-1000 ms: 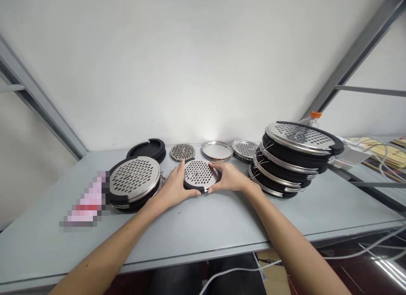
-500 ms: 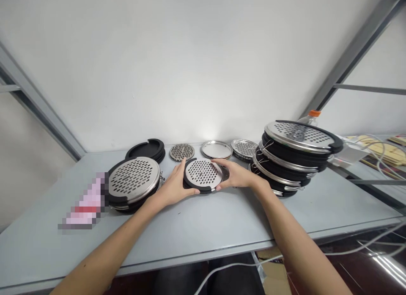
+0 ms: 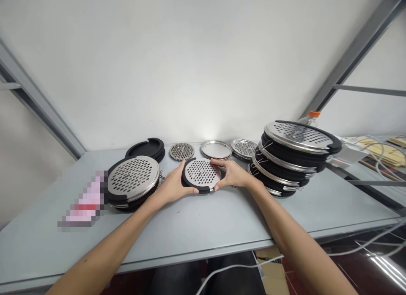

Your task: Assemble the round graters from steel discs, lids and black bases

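A round perforated metal disc in a black rim (image 3: 203,175) lies low at the table's middle between my hands. My left hand (image 3: 177,185) wraps the black rim on its left side, thumb along the front edge. On the other side my right hand (image 3: 231,175) grips the metal edge between thumb and fingers. Just behind it sit a small disc with a rough, studded surface (image 3: 182,151), a plain shiny metal dish (image 3: 217,150) and perforated metal plates (image 3: 244,148). Near my left forearm rests a larger-looking stack of rimmed discs (image 3: 133,179).
A tall, leaning stack of rimmed discs (image 3: 290,159) with wire clasps stands on the right, before an orange-capped bottle (image 3: 312,117). Black round trays (image 3: 146,149) are piled at the back left. A blurred pink item (image 3: 85,202) lies left on the grey table (image 3: 203,227). A white cable (image 3: 234,266) hangs in front.
Both hands keep their hold on the rimmed disc. My right hand has shifted very slightly left, and the view has moved a little.
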Demonstrator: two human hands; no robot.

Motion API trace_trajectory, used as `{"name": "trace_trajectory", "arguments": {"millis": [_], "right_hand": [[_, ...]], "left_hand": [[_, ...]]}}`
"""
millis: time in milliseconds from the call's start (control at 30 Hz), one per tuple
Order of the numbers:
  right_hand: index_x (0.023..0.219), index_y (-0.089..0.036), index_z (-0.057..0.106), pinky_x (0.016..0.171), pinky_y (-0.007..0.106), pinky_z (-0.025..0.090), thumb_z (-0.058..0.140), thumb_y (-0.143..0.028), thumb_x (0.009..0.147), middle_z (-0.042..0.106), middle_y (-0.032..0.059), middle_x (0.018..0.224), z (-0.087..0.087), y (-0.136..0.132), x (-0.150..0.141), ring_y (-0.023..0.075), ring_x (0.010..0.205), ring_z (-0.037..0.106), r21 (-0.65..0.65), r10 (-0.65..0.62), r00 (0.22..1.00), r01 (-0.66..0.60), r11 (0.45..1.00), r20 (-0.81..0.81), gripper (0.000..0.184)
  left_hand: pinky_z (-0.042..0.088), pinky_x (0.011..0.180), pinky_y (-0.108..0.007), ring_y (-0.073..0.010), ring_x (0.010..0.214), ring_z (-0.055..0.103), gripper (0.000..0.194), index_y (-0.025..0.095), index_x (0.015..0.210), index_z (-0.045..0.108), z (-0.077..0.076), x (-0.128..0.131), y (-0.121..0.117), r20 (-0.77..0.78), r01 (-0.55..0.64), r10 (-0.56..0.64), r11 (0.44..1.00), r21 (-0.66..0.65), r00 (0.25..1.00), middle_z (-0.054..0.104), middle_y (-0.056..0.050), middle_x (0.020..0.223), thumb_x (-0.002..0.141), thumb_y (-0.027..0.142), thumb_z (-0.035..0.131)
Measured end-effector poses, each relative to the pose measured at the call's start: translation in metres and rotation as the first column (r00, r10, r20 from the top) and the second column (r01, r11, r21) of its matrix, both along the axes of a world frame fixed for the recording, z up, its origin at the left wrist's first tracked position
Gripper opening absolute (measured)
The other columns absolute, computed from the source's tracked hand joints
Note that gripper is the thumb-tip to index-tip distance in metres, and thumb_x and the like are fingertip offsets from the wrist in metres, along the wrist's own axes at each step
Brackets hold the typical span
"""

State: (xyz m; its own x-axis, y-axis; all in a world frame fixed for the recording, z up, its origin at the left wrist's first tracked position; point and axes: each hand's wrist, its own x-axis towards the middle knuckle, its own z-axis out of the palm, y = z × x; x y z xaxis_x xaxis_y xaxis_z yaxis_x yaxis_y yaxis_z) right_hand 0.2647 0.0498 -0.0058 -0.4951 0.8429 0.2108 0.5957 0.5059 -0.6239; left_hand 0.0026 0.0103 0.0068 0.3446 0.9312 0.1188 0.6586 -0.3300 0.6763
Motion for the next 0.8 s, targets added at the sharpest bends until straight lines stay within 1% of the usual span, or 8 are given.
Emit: {"name": "trace_trajectory", "arguments": {"millis": [133,333,500,633,700,800], "right_hand": [[0.131,-0.013,0.053,0.106,0.05,0.036,0.085,-0.052,0.043,0.056,0.0161,0.132,-0.0004,-0.0007,-0.0014,0.0356,0.122,0.052,0.017,0.006,1.0,-0.006,1.0,0.012,0.102],[0.13,-0.013,0.055,0.103,0.049,0.039,0.085,-0.053,0.043,0.059,0.0161,0.129,0.0012,-0.0027,-0.0048,0.0363,0.118,0.055,0.022,-0.023,0.999,0.022,1.0,0.026,0.1],[0.127,-0.012,0.057,0.099,0.049,0.043,0.084,-0.055,0.041,0.062,0.0156,0.123,0.005,-0.005,-0.0071,0.0372,0.114,0.057,0.027,-0.032,0.998,0.03,0.999,0.056,0.1],[0.124,-0.014,0.059,0.099,0.052,0.042,0.084,-0.055,0.043,0.065,0.0137,0.119,0.0065,-0.0057,-0.0071,0.0389,0.113,0.057,0.038,-0.015,0.998,0.012,0.999,0.069,0.094],[0.125,-0.015,0.058,0.1,0.052,0.042,0.084,-0.055,0.044,0.064,0.0138,0.121,0.0064,-0.0047,-0.0061,0.0385,0.114,0.056,0.034,-0.004,0.998,0.001,0.999,0.067,0.094],[0.129,-0.015,0.055,0.103,0.051,0.039,0.084,-0.055,0.044,0.059,0.015,0.128,0.0055,-0.0021,-0.0043,0.0372,0.119,0.053,0.036,0.011,0.998,-0.014,0.999,0.067,0.098]], "left_hand": [[0.038,0.103,-0.045,-0.0327,0.129,0.043,0.102,0.021,0.145,0.027,0.0015,-0.0006,0.0,0.012,0.015,-0.015,1.0,0.02,1.0,0.047,-0.011,0.14,0.061,0.041,0.08],[0.041,0.101,-0.041,-0.0299,0.123,0.049,0.097,0.023,0.142,0.033,0.0055,0.0,-0.0011,0.03,0.037,-0.039,0.998,0.049,0.999,0.053,-0.007,0.134,0.06,0.037,0.081],[0.037,0.104,-0.044,-0.033,0.128,0.044,0.1,0.025,0.143,0.034,0.0076,0.0009,-0.0015,0.0,-0.012,0.012,1.0,0.017,1.0,0.05,-0.008,0.138,0.057,0.039,0.083],[0.038,0.104,-0.043,-0.0327,0.128,0.044,0.101,0.025,0.144,0.032,0.0064,-0.0005,-0.0006,0.0,0.005,-0.005,1.0,0.03,1.0,0.049,-0.007,0.139,0.058,0.042,0.082],[0.036,0.106,-0.044,-0.0326,0.13,0.042,0.101,0.025,0.144,0.031,0.0058,-0.0016,0.0,-0.017,0.003,-0.003,1.0,0.028,1.0,0.047,-0.008,0.141,0.058,0.042,0.082],[0.032,0.109,-0.044,-0.0312,0.133,0.038,0.1,0.024,0.145,0.03,0.0039,-0.0021,0.0004,-0.022,0.02,-0.019,0.999,0.029,1.0,0.041,-0.009,0.146,0.06,0.041,0.081]]}}
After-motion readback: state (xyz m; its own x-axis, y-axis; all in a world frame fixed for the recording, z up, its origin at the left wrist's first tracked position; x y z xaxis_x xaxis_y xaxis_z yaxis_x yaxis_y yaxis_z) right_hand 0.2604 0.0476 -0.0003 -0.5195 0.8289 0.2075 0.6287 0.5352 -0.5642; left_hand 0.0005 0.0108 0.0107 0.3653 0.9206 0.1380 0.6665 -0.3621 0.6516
